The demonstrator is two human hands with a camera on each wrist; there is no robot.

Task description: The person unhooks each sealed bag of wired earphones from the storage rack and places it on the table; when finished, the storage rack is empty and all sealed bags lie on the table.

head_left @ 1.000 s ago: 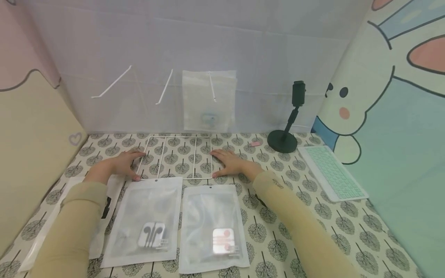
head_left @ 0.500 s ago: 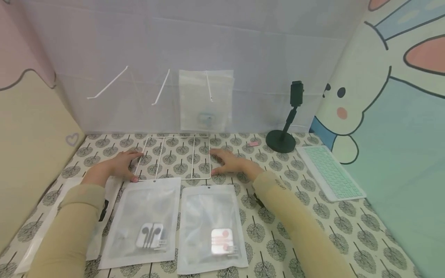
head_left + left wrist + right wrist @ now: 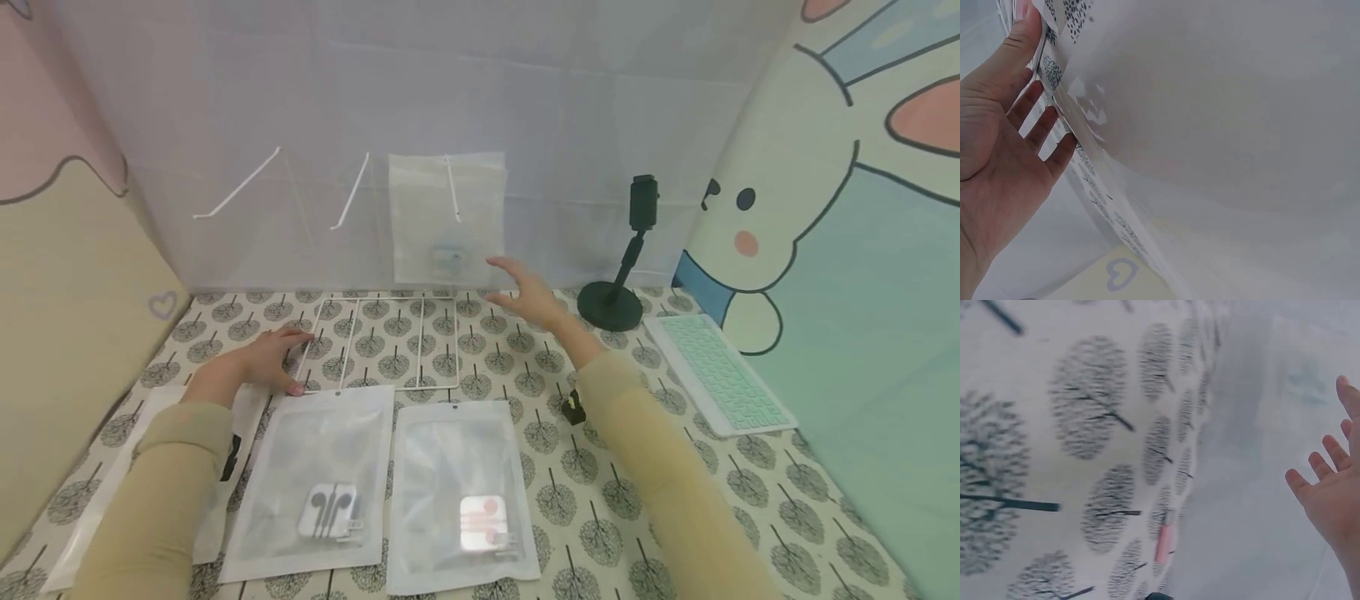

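A white wire frame point(image 3: 457, 350) lies at the back of the patterned tabletop. My left hand point(image 3: 266, 360) rests at its left end, fingers spread, fingertips right at the wire. My right hand point(image 3: 531, 293) is raised to the right of the frame, fingers extended and holding nothing. Just left of it, a frosted zip bag point(image 3: 420, 217) with a bluish item inside hangs on the right one of three white hooks point(image 3: 350, 190). In front lie two frosted bags: the middle one point(image 3: 315, 450) holds dark earphones, the right one point(image 3: 442, 467) pink earphones.
A third bag point(image 3: 93, 517) lies partly under the left sleeve. At right stand a black stand point(image 3: 609, 307) with a round base and a white keyboard point(image 3: 716, 371) with mint keys. A small pink stick point(image 3: 1163, 540) lies on the table in the right wrist view.
My right hand has left the frame's right end and moved up and right, beside the hanging bag. My left hand stays at the left end.
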